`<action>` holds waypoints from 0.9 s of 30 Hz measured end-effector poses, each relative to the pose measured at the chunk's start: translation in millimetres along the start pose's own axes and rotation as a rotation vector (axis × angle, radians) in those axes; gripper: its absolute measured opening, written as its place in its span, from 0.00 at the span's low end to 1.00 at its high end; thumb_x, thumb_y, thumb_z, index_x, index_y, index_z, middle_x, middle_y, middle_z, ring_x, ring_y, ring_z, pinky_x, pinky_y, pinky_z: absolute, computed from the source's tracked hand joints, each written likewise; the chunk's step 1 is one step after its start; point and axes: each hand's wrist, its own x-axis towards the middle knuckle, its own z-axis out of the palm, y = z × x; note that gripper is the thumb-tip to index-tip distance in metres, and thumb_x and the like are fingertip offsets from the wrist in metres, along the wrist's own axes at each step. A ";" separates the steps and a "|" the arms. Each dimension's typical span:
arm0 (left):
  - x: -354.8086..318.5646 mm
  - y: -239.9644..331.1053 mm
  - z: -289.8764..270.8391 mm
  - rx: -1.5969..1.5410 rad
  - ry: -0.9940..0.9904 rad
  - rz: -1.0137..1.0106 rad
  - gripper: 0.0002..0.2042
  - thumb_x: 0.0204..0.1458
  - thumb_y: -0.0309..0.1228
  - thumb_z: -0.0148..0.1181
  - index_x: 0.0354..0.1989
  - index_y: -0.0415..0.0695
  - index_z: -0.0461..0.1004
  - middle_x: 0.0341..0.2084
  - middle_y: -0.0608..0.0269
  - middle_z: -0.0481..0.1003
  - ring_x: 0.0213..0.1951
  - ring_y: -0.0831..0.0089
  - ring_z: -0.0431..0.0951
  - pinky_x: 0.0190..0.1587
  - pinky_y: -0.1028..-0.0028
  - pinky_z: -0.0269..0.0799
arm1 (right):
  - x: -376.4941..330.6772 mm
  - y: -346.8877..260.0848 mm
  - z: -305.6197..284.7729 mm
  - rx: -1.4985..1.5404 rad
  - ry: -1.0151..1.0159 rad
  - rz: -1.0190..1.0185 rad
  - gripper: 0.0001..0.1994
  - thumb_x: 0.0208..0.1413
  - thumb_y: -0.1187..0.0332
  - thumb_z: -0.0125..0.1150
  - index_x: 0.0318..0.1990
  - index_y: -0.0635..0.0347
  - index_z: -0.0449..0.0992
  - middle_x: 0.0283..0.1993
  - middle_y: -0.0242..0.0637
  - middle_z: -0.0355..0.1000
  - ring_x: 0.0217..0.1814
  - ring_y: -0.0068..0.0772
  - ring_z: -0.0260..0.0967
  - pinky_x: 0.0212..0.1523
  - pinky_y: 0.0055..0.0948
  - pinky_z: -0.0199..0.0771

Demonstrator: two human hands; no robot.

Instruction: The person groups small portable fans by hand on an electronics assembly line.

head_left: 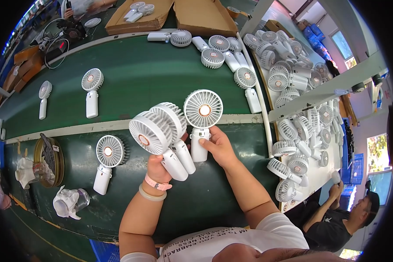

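Observation:
My left hand [158,167] is closed round the white handles of a pair of handheld fans. The front handheld fan [174,165] overlaps the one behind it, and both lean left. In my right hand [219,147] is another handheld fan [199,150], upright, with its round grille facing up and my thumb on the front of its handle. The fans in my two hands are close together over the dark green bench. To the left, a single handheld fan [102,179] lies on the bench. Part of my left fingers is hidden behind the handles.
A green conveyor belt [131,83] beyond the bench carries several more fans. Many fans are heaped on a white table [312,183] at right, where a co-worker [336,222] handles one. A round tin [59,163] and a jar with cloth [83,198] stand at left; open cardboard boxes [205,19] sit behind.

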 end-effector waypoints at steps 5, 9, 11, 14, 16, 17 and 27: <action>-7.5 0.7 9.5 -0.023 -0.033 -0.018 0.41 0.32 0.40 0.66 0.59 0.43 0.56 0.52 0.57 0.65 0.53 0.63 0.67 0.55 0.66 0.64 | -8.1 -3.0 14.8 -0.038 -0.016 0.019 0.21 0.52 0.76 0.52 0.55 0.67 0.61 0.48 0.40 0.68 0.47 0.30 0.68 0.49 0.28 0.66; -7.2 15.2 15.2 0.150 -0.051 0.062 0.43 0.30 0.47 0.66 0.59 0.45 0.56 0.52 0.57 0.64 0.53 0.59 0.66 0.54 0.62 0.65 | 20.6 -34.9 -6.5 -0.957 -0.414 -0.404 0.19 0.55 0.63 0.52 0.49 0.68 0.67 0.45 0.51 0.67 0.51 0.47 0.63 0.52 0.38 0.62; -4.3 16.1 13.3 0.085 -0.042 0.067 0.43 0.31 0.47 0.66 0.59 0.45 0.56 0.52 0.56 0.64 0.52 0.57 0.66 0.54 0.61 0.65 | 74.7 -59.0 -16.3 -0.885 -0.171 -0.522 0.19 0.55 0.59 0.52 0.43 0.68 0.70 0.42 0.49 0.67 0.47 0.48 0.63 0.50 0.39 0.61; 7.0 10.9 14.5 -0.045 -0.033 0.075 0.42 0.34 0.49 0.65 0.59 0.45 0.55 0.53 0.54 0.63 0.51 0.53 0.67 0.53 0.59 0.66 | 188.6 -56.1 -72.7 -1.361 0.368 -0.422 0.28 0.46 0.52 0.60 0.50 0.64 0.68 0.48 0.51 0.65 0.50 0.51 0.62 0.53 0.39 0.62; 8.0 11.7 10.4 -0.030 -0.020 0.090 0.42 0.34 0.49 0.65 0.60 0.45 0.55 0.52 0.54 0.63 0.51 0.53 0.67 0.52 0.59 0.67 | 234.7 -49.2 -83.3 -1.458 0.476 -0.444 0.30 0.42 0.49 0.62 0.49 0.62 0.69 0.44 0.50 0.66 0.47 0.51 0.63 0.51 0.40 0.63; 5.8 12.7 9.4 -0.023 -0.002 0.100 0.43 0.34 0.49 0.65 0.60 0.45 0.55 0.52 0.54 0.63 0.51 0.53 0.67 0.52 0.59 0.67 | 243.3 -50.0 -77.0 -1.573 0.462 -0.386 0.32 0.41 0.50 0.63 0.50 0.62 0.67 0.46 0.53 0.65 0.49 0.52 0.63 0.51 0.40 0.64; 6.3 20.5 17.7 -0.072 -0.048 0.124 0.43 0.33 0.47 0.64 0.60 0.44 0.55 0.51 0.50 0.64 0.52 0.53 0.66 0.53 0.59 0.65 | 153.3 -20.1 -1.0 -1.650 0.432 -0.154 0.36 0.39 0.53 0.65 0.53 0.65 0.61 0.47 0.56 0.58 0.48 0.53 0.61 0.44 0.42 0.70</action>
